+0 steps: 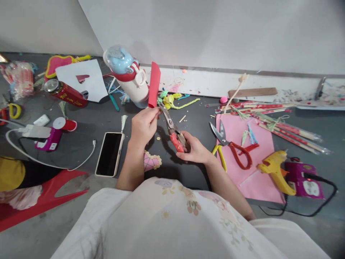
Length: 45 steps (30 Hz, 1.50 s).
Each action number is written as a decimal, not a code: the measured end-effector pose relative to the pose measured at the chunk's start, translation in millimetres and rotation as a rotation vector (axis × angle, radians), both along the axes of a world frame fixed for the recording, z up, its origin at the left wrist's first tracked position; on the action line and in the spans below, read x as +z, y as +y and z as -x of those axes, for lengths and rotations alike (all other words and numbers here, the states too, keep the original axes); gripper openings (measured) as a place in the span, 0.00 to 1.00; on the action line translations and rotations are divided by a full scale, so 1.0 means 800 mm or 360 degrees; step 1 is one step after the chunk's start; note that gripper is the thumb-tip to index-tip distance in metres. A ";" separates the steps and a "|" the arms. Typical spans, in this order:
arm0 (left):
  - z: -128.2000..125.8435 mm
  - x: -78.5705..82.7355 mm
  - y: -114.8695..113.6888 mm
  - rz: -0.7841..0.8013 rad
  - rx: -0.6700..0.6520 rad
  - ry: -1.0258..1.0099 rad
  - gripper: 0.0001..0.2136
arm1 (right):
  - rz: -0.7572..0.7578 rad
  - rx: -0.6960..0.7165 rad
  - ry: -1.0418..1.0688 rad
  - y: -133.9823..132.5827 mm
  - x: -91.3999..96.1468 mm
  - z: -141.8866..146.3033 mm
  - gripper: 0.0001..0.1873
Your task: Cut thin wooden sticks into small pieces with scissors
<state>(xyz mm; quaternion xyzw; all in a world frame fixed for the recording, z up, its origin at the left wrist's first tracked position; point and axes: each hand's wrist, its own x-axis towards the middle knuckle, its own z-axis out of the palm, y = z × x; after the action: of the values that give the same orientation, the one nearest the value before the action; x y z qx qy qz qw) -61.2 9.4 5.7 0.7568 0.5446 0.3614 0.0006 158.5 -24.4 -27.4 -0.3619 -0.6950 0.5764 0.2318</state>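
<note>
My left hand [143, 126] is closed on the lower end of a red folded strip [154, 84], which stands up from the fingers. In my right hand [196, 148] is a pair of pliers [169, 121] with worn red grips. Their jaws point up and left, right by the left fingertips and the strip's lower end; whether they pinch anything I cannot tell. Behind the jaws lie yellow and green braided pieces [170, 101]. A pink padded piece with a scalloped beige edge [151, 161] sits partly hidden by my left forearm.
A water bottle [129, 81] stands behind my left hand. Leftward are a phone [110, 154], a red can [66, 94] and a thread spool [70, 125]. To the right, red-handled scissors [238, 153] and a yellow glue gun [276, 171] lie on pink paper [253, 189], near wrapped sticks [293, 135].
</note>
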 end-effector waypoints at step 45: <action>-0.088 -0.031 -0.013 0.1848 -0.0726 -0.1936 0.32 | -0.0003 -0.0446 0.0400 0.006 -0.023 0.004 0.27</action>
<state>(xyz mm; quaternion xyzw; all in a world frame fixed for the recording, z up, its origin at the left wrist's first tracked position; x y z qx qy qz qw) 9.1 -0.9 -18.7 0.4031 0.3832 0.3590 0.7495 155.5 -19.5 -45.5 -0.3799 -0.6040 0.5785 0.3953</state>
